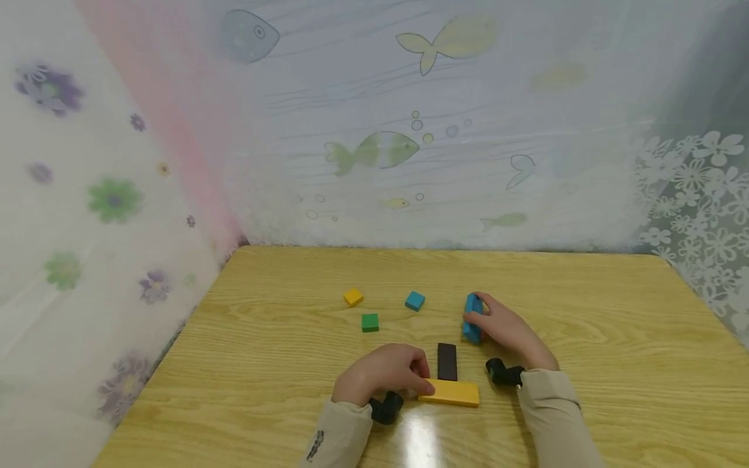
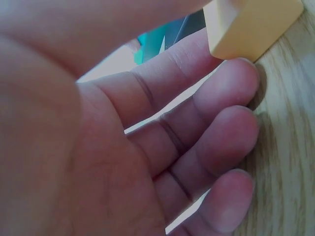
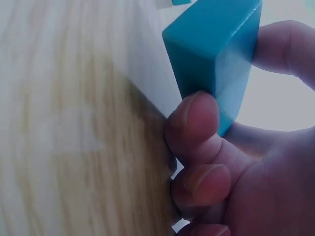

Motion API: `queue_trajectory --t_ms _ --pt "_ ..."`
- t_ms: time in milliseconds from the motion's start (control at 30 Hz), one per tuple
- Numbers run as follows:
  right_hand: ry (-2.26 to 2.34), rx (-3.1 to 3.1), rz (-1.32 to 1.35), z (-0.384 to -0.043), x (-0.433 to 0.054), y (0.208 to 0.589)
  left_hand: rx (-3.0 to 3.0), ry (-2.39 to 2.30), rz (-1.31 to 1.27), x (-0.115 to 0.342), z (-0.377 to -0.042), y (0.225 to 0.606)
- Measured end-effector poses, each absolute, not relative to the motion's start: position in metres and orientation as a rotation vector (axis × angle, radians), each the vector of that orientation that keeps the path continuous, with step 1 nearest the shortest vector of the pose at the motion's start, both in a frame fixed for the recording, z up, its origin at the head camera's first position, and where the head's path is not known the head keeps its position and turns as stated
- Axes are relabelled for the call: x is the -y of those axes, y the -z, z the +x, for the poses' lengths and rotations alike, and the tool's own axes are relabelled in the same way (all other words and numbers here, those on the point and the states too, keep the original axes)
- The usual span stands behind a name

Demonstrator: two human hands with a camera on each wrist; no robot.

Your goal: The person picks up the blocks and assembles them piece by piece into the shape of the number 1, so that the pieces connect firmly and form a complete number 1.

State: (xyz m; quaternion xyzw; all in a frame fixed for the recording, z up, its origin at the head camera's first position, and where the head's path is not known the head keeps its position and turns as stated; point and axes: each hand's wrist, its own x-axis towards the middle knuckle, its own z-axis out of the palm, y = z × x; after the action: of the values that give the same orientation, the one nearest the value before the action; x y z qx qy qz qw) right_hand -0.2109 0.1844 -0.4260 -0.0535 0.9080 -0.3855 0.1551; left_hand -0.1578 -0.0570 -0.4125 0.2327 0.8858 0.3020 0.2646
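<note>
While the index finger and thumb of the left hand (image 1: 383, 374) pinch one end of a long yellow block (image 1: 453, 393), its other fingers (image 2: 229, 140) lie slightly curled, their tips close to the surface (image 1: 263, 364). The right hand (image 1: 508, 328) grips a long blue block (image 1: 473, 320), its fingers (image 3: 197, 118) clamped against the sides; whether that block touches the surface, I cannot tell.

Both held pieces are smooth, glossy rectangular bars with crisp edges. The yellow one lies flat in front of the person, its long axis running left to right, with the right end a touch nearer the person. The blue one stands to the right of centre, beyond the yellow, its long axis running away from the person and its body tilted.

Between the hands, a flat dark block (image 1: 447, 361) points away from the person, its near end right at the yellow bar's far side. Farther out lie three small squarish blocks: green (image 1: 370, 322), yellow (image 1: 354, 297) and blue (image 1: 415, 301).

Pale wood grain streaks the surface, which carries a bright reflection near the front. Behind it hangs a translucent, wrinkled sheet (image 1: 363, 214) printed with fish.
</note>
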Motion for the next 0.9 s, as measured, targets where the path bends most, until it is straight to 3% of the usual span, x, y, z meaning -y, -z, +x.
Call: queue_trajectory --t_ms 900 --pt "1.025 -2.663 -0.163 -0.2129 -0.1839 0.4253 -2.396 -0.814 0.632 0.0536 -0.1589 0.4098"
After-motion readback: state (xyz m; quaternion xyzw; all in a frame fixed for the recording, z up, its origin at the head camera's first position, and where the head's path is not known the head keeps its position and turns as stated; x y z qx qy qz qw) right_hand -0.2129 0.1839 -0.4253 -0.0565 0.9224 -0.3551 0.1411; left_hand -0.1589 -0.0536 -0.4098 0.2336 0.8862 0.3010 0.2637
